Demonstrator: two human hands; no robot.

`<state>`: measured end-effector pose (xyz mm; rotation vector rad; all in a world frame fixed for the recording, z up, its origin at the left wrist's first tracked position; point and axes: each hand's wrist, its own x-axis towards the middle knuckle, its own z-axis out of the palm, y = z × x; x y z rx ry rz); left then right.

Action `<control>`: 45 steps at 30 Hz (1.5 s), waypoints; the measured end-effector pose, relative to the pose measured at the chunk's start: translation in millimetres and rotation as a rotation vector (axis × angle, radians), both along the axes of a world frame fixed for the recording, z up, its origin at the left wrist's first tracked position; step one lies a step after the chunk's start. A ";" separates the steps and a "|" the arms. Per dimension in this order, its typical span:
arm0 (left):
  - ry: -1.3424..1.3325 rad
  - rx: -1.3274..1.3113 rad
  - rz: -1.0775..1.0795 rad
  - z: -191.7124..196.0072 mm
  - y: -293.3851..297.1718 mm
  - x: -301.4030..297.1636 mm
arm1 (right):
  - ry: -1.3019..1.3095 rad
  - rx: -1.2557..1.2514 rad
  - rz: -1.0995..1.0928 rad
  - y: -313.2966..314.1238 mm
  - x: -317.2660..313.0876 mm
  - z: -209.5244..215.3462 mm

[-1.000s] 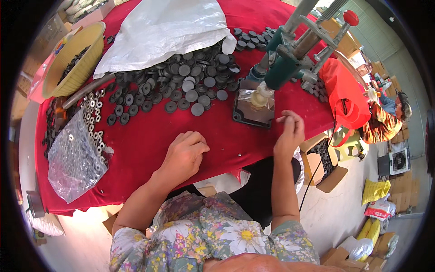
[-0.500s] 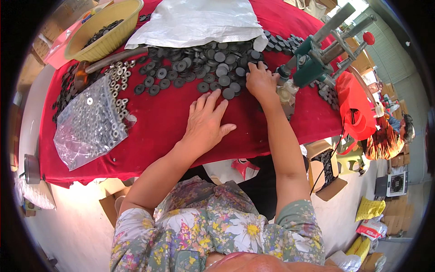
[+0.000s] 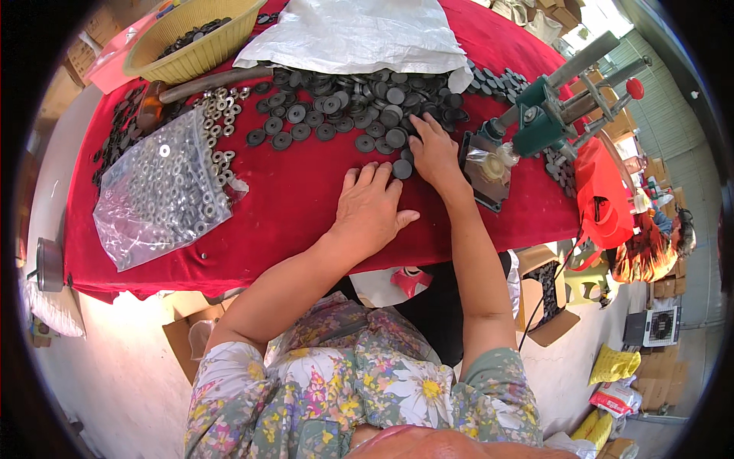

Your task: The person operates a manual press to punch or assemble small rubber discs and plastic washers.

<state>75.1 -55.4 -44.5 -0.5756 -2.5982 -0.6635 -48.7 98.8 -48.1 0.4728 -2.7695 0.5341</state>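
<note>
A heap of round black discs [image 3: 372,97], some with a ring and centre hole, is spread on a red cloth. My left hand [image 3: 372,206] rests palm down at the heap's near edge, its fingers spread and its thumb out. Its fingertips come close to a single dark disc [image 3: 401,169]. At the right side of the heap, my right hand [image 3: 437,157] reaches in with fingers extended and apart, touching discs at the edge. No disc shows clearly held in either hand. Just right of that hand stands a green hand press [image 3: 531,126].
A clear bag of metal rings [image 3: 164,183] lies at left, with loose rings beside it. Behind are a hammer [image 3: 210,83], a yellow basket [image 3: 195,46] and a white sack [image 3: 355,38]. A red bag [image 3: 600,191] hangs at the right table edge; another person [image 3: 650,249] is beyond.
My right hand has drawn left and nearer, away from the press, so more of the press base shows. My left hand stays spread at the heap's near edge. The whole view has shifted slightly.
</note>
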 end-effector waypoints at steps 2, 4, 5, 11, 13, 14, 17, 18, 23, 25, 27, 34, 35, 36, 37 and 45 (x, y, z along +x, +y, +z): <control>-0.009 0.013 -0.007 4.2 2.0 0.8 | 0.072 -0.167 0.093 4.2 -7.8 -7.8; -0.021 0.026 0.006 6.0 -0.2 0.4 | 0.140 -0.336 0.204 1.7 -8.2 -4.8; -0.032 0.053 0.002 6.8 -1.1 0.0 | 0.199 -0.304 0.145 4.5 -6.1 -2.4; -0.046 0.071 -0.017 4.5 -1.5 -0.4 | 0.297 -0.094 0.148 -13.9 15.9 3.0; -0.067 0.063 -0.019 4.3 -1.7 -0.3 | 0.292 -0.072 0.138 -14.9 18.0 4.2; -0.051 0.070 -0.020 3.8 -1.8 -0.5 | 0.286 -0.049 0.127 -15.3 19.2 4.6; -0.025 0.083 -0.012 1.0 -2.3 -2.5 | 0.265 -0.098 0.118 -9.5 21.5 -0.4; -0.016 0.090 -0.002 0.0 -2.6 -3.6 | 0.265 -0.098 0.121 -7.3 23.4 -0.6; 0.017 0.136 0.128 -1.5 -10.0 -9.8 | 0.143 -0.213 0.250 7.8 35.7 -5.4; 0.030 0.124 0.199 -1.3 -12.0 -11.5 | 0.192 -0.370 0.233 16.0 34.5 -2.8; 0.027 0.117 0.194 -0.9 -13.0 -12.9 | 0.225 -0.578 0.142 22.5 39.1 1.1; 0.035 0.167 -0.053 -4.2 -3.6 -9.2 | 0.196 -0.329 0.129 15.7 100.6 -11.8; 0.033 0.165 -0.057 -2.3 -3.8 -8.9 | 0.216 -0.305 0.126 15.8 105.7 -12.3; 0.004 0.149 -0.079 0.6 -6.4 -9.5 | 0.217 -0.307 0.119 17.2 108.2 -10.9; -0.025 0.132 -0.100 2.0 -8.9 -9.9 | 0.194 -0.341 0.150 18.4 110.5 -9.2; 0.048 0.147 -0.029 -5.0 -9.0 -17.1 | 0.107 -0.748 -0.058 24.8 107.6 -7.2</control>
